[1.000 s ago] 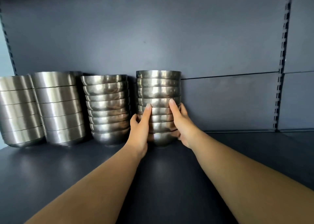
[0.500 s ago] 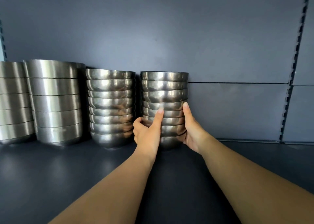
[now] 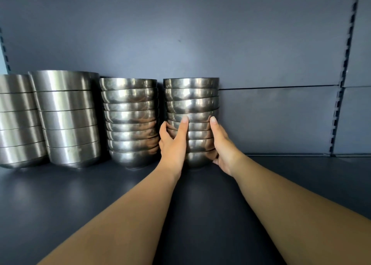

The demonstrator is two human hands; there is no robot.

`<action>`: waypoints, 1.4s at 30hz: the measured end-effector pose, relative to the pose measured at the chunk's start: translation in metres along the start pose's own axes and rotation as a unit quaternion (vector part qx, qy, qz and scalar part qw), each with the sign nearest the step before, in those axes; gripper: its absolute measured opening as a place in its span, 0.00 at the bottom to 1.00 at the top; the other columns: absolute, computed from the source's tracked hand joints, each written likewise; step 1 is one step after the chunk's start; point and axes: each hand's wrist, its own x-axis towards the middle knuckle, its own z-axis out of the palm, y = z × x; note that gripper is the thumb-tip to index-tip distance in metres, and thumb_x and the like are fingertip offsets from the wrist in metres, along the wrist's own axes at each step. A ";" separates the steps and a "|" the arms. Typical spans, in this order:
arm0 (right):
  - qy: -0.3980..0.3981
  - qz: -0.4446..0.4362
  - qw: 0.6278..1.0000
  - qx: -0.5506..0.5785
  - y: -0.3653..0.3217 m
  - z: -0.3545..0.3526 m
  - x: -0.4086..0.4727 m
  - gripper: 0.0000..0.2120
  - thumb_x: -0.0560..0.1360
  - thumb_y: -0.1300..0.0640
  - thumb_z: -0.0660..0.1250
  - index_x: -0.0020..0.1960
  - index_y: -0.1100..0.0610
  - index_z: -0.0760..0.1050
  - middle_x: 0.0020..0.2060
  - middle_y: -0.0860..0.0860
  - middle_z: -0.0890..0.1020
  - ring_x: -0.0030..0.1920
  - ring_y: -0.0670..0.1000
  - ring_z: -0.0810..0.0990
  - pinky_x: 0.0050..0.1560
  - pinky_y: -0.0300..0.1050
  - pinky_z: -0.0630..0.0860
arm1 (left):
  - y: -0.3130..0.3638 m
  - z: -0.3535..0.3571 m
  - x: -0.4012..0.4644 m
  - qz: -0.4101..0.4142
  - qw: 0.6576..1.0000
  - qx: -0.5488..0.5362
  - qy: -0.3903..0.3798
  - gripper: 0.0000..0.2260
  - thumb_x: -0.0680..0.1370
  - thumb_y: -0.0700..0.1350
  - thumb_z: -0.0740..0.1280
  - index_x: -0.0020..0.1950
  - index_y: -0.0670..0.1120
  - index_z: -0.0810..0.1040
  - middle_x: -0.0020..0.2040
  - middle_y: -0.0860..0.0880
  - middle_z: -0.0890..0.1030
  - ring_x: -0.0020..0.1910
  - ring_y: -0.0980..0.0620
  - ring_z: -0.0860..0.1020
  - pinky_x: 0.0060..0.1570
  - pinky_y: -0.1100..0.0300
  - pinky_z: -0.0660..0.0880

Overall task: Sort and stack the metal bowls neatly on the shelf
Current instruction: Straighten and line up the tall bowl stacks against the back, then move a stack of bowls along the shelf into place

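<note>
Shelf (image 3: 60,194), left to right: two stacks of larger straight-sided steel bowls, the far-left stack (image 3: 18,120) cut off by the frame edge, the second large stack (image 3: 68,118) touching or nearly touching it. Next, a stack of smaller rounded bowls (image 3: 130,122), eight by count. Just beside that, with a narrow gap, the held stack of rounded bowls (image 3: 190,104), same count as far as can be told, top rims level with its neighbour. Left hand (image 3: 173,144) wraps the stack's left side, thumb up the front, fingers curled into the gap. Right hand (image 3: 222,144) cups the right side, thumb up, fingers wrapped behind the lower bowls; exact fingertip placement hidden. Change over the last second: the stack sat slightly clear of the back panel (image 3: 261,53) and further from the viewer's centre; hands have kept the same clasp while the stack has settled close against the panel, base on the shelf. View has also moved in. Judgement: placement of this stack is essentially done; row reads sorted by size. Next likely step is release. Risk: fingers in the gap could nudge the neighbouring stack on withdrawal.
</note>
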 end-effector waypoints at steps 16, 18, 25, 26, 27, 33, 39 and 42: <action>0.187 -0.163 0.820 -0.515 -0.052 -0.063 -0.103 0.15 0.76 0.51 0.62 0.58 0.58 0.74 0.57 0.55 0.78 0.57 0.54 0.75 0.54 0.44 0.70 | 0.034 -0.050 -0.069 0.223 0.890 0.393 -0.056 0.19 0.78 0.53 0.59 0.64 0.44 0.74 0.58 0.46 0.79 0.59 0.47 0.74 0.61 0.54 0.69; 0.166 -0.159 0.787 -0.573 -0.062 -0.072 -0.126 0.15 0.76 0.52 0.63 0.60 0.58 0.73 0.57 0.55 0.77 0.57 0.54 0.75 0.55 0.48 0.73 | 0.038 -0.047 -0.076 0.260 0.845 0.457 -0.100 0.17 0.78 0.52 0.59 0.62 0.44 0.75 0.57 0.46 0.79 0.58 0.47 0.75 0.60 0.51 0.71; 0.143 -0.154 0.690 -0.693 -0.091 -0.114 -0.211 0.15 0.76 0.47 0.61 0.56 0.56 0.74 0.52 0.54 0.80 0.52 0.55 0.76 0.46 0.45 0.71 | 0.061 -0.002 -0.119 0.426 0.661 0.587 -0.189 0.18 0.79 0.55 0.56 0.60 0.45 0.75 0.57 0.47 0.79 0.60 0.47 0.72 0.61 0.55 0.67; 0.148 -0.152 0.678 -0.704 -0.095 -0.125 -0.225 0.15 0.76 0.46 0.60 0.54 0.55 0.74 0.51 0.54 0.80 0.52 0.56 0.76 0.44 0.44 0.71 | 0.062 0.009 -0.130 0.438 0.648 0.590 -0.201 0.18 0.79 0.55 0.56 0.59 0.45 0.76 0.56 0.47 0.79 0.59 0.47 0.73 0.60 0.54 0.68; 0.154 -0.148 0.667 -0.714 -0.100 -0.135 -0.239 0.15 0.75 0.45 0.60 0.52 0.55 0.75 0.50 0.54 0.80 0.51 0.56 0.76 0.43 0.44 0.70 | 0.063 0.021 -0.141 0.444 0.639 0.591 -0.213 0.18 0.79 0.55 0.55 0.59 0.45 0.76 0.56 0.47 0.79 0.58 0.47 0.73 0.59 0.54 0.69; 0.182 -0.097 0.628 -0.750 -0.129 -0.219 -0.343 0.18 0.75 0.42 0.58 0.49 0.55 0.77 0.49 0.55 0.82 0.52 0.57 0.77 0.50 0.49 0.74 | 0.065 0.107 -0.229 0.444 0.650 0.549 -0.281 0.19 0.79 0.56 0.54 0.59 0.45 0.75 0.56 0.46 0.79 0.58 0.47 0.72 0.55 0.55 0.68; 0.243 -0.039 0.618 -0.747 -0.147 -0.319 -0.465 0.17 0.76 0.44 0.59 0.50 0.57 0.78 0.51 0.55 0.82 0.54 0.58 0.77 0.50 0.47 0.72 | 0.064 0.213 -0.340 0.481 0.642 0.492 -0.339 0.20 0.79 0.58 0.55 0.57 0.45 0.76 0.55 0.45 0.79 0.59 0.46 0.72 0.57 0.55 0.68; 0.278 -0.016 0.617 -0.736 -0.153 -0.365 -0.506 0.16 0.76 0.45 0.59 0.51 0.55 0.78 0.51 0.55 0.82 0.53 0.57 0.77 0.47 0.46 0.70 | 0.061 0.256 -0.376 0.489 0.628 0.490 -0.355 0.20 0.78 0.57 0.56 0.61 0.45 0.74 0.58 0.45 0.78 0.61 0.46 0.71 0.59 0.55 0.68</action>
